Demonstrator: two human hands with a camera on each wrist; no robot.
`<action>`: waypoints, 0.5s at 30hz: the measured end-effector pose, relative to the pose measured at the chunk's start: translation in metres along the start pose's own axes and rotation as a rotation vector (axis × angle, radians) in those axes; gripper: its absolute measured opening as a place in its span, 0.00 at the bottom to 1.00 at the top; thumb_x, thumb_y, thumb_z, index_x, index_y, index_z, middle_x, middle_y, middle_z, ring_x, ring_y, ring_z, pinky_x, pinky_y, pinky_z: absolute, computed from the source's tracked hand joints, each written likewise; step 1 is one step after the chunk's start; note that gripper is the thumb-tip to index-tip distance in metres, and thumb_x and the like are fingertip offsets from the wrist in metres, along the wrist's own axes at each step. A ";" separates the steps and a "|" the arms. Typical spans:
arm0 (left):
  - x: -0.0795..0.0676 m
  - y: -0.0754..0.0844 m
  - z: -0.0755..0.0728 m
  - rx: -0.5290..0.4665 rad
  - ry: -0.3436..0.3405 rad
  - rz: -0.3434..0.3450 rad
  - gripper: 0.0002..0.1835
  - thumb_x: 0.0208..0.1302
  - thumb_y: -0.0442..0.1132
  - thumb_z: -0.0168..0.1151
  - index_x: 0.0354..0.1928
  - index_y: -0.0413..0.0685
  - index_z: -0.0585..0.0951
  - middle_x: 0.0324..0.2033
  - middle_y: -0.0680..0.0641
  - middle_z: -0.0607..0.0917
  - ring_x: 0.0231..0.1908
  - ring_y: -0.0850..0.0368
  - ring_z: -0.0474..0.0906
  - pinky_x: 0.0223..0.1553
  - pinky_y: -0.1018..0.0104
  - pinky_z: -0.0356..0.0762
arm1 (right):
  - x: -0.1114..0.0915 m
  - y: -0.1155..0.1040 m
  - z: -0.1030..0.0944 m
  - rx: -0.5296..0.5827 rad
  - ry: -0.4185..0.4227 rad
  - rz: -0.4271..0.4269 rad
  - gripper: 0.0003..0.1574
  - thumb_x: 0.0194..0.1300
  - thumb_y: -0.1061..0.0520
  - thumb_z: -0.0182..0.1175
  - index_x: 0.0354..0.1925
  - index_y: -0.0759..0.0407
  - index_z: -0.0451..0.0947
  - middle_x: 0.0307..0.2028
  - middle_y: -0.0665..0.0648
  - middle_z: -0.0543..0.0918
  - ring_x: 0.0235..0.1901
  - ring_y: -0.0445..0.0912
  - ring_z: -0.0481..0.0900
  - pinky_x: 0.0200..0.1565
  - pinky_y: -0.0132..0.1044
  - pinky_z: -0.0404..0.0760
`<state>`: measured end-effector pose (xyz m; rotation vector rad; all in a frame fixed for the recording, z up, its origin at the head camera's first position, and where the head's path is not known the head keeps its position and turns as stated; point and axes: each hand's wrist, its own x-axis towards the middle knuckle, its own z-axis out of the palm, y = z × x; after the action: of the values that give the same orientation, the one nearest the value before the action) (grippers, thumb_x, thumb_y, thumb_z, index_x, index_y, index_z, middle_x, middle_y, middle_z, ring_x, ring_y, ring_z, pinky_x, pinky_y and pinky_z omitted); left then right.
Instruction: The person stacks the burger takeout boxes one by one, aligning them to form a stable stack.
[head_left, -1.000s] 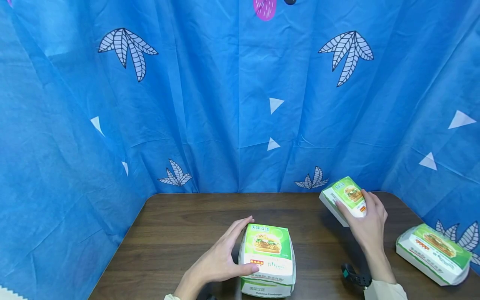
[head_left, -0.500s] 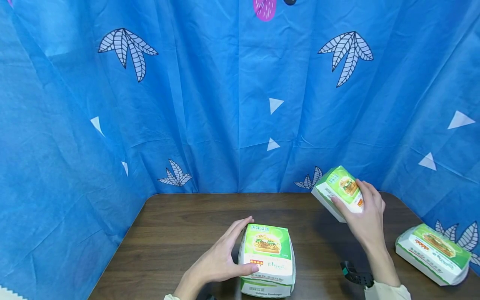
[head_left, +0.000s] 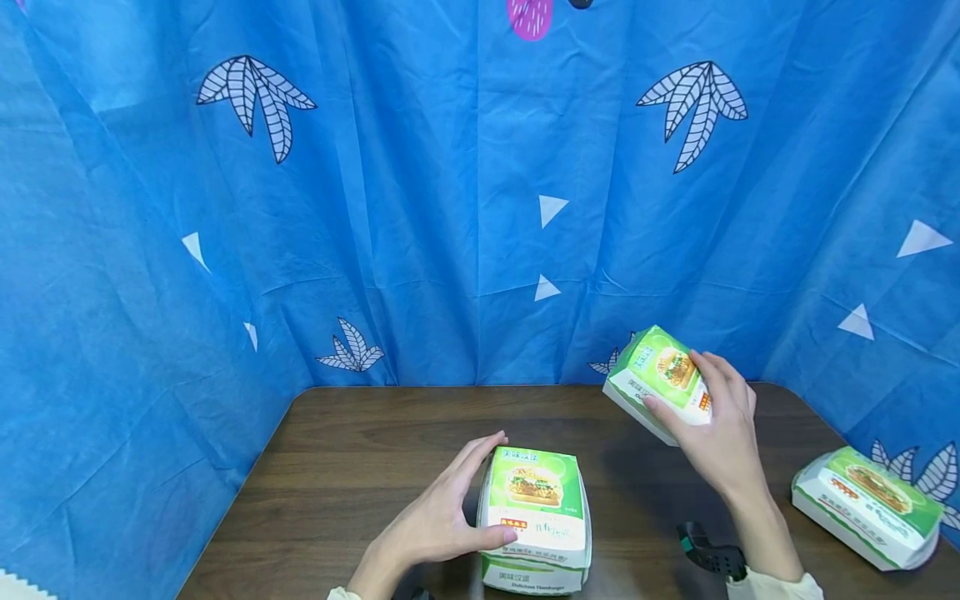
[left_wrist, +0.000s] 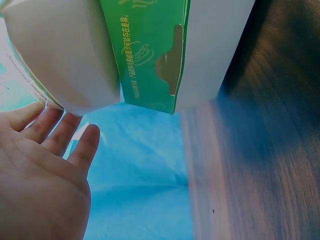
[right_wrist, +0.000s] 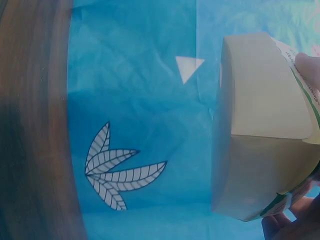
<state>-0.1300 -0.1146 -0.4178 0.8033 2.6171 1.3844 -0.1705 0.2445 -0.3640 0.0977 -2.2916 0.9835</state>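
Note:
In the head view two hamburger boxes are stacked on the table, the upper hamburger box (head_left: pixel 534 496) over the lower one (head_left: pixel 532 577). My left hand (head_left: pixel 435 521) holds the upper box from its left, thumb at the front corner and fingers along the far side; in the left wrist view those fingertips (left_wrist: pixel 67 125) touch its edge. My right hand (head_left: pixel 716 425) grips another hamburger box (head_left: pixel 663 375) by its near end, thumb on one side and fingers on the other. That box is raised above the table and tilted, its white underside (right_wrist: pixel 270 90) showing in the right wrist view.
One more hamburger box (head_left: pixel 866 508), longer in shape, lies on the brown wooden table (head_left: pixel 375 442) at the right edge. A blue curtain (head_left: pixel 450 208) with leaf prints hangs behind and on both sides of the table.
My right hand has lifted its hamburger box and carried it left, toward the stack. My left hand and the two stacked boxes have not moved.

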 end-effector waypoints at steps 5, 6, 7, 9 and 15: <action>-0.001 0.000 -0.001 -0.001 0.003 0.005 0.52 0.54 0.66 0.73 0.77 0.83 0.53 0.75 0.65 0.62 0.69 0.56 0.64 0.65 0.35 0.70 | -0.002 -0.009 0.002 0.024 -0.001 -0.047 0.58 0.54 0.49 0.79 0.77 0.57 0.64 0.75 0.65 0.60 0.70 0.64 0.53 0.54 0.64 0.60; -0.001 0.000 -0.001 0.000 0.005 0.006 0.52 0.54 0.66 0.73 0.78 0.83 0.53 0.75 0.65 0.62 0.70 0.56 0.64 0.65 0.35 0.70 | -0.003 -0.011 0.002 0.027 -0.004 -0.054 0.58 0.54 0.49 0.79 0.77 0.57 0.64 0.76 0.65 0.60 0.71 0.64 0.53 0.54 0.64 0.60; -0.001 0.000 -0.001 0.001 0.006 0.005 0.52 0.54 0.66 0.73 0.78 0.83 0.53 0.75 0.65 0.61 0.70 0.56 0.64 0.65 0.35 0.69 | -0.003 -0.012 0.002 0.030 -0.006 -0.061 0.58 0.54 0.49 0.79 0.77 0.57 0.64 0.76 0.65 0.60 0.70 0.64 0.53 0.54 0.64 0.60; -0.001 0.000 -0.001 0.000 0.006 0.001 0.52 0.54 0.66 0.73 0.78 0.83 0.53 0.75 0.65 0.61 0.70 0.55 0.63 0.65 0.34 0.69 | -0.004 -0.016 0.002 0.032 -0.010 -0.075 0.58 0.53 0.50 0.79 0.77 0.58 0.64 0.75 0.65 0.60 0.70 0.63 0.53 0.52 0.62 0.61; -0.001 0.001 -0.002 -0.003 0.006 -0.004 0.53 0.54 0.66 0.73 0.77 0.83 0.53 0.76 0.65 0.61 0.71 0.55 0.63 0.66 0.32 0.67 | -0.007 -0.027 0.000 0.042 -0.035 -0.122 0.58 0.53 0.51 0.80 0.76 0.57 0.65 0.75 0.65 0.60 0.69 0.62 0.53 0.50 0.61 0.61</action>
<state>-0.1291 -0.1164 -0.4163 0.7946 2.6193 1.3917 -0.1567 0.2241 -0.3509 0.2716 -2.2675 0.9740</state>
